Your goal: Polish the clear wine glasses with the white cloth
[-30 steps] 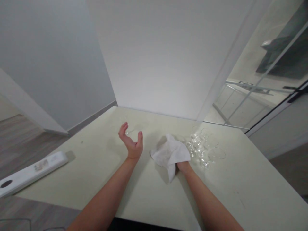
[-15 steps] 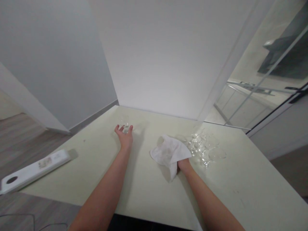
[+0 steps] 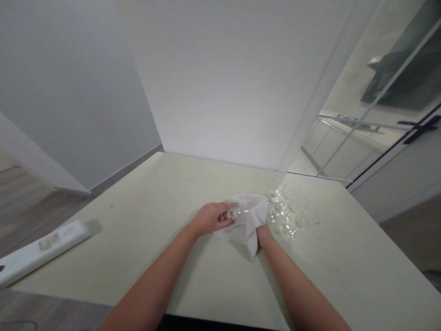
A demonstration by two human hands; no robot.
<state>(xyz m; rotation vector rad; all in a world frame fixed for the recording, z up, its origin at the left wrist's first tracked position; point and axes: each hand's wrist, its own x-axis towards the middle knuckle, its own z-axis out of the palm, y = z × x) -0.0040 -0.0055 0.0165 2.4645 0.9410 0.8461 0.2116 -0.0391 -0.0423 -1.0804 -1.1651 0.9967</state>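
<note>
My left hand [image 3: 208, 218] is closed around the base end of a small clear glass [image 3: 240, 211], at the middle of the table. The glass lies tilted on its side, its far end against a white cloth [image 3: 259, 207]. My right hand [image 3: 263, 235] is under and behind this cloth, gripping it; most of its fingers are hidden by the folds. Just right of the cloth, several clear glasses [image 3: 287, 209] stand close together, their outlines hard to separate.
The pale table [image 3: 144, 239] meets a white wall [image 3: 220, 92] at its back edge. At the left edge lies a long white box-like object [image 3: 44, 250]. A glass partition and a door with a black handle [image 3: 422, 128] are at the right.
My left hand has brought the glass from the table's back left to the cloth at the middle. My right hand stays with the cloth, now around the glass's far end.
</note>
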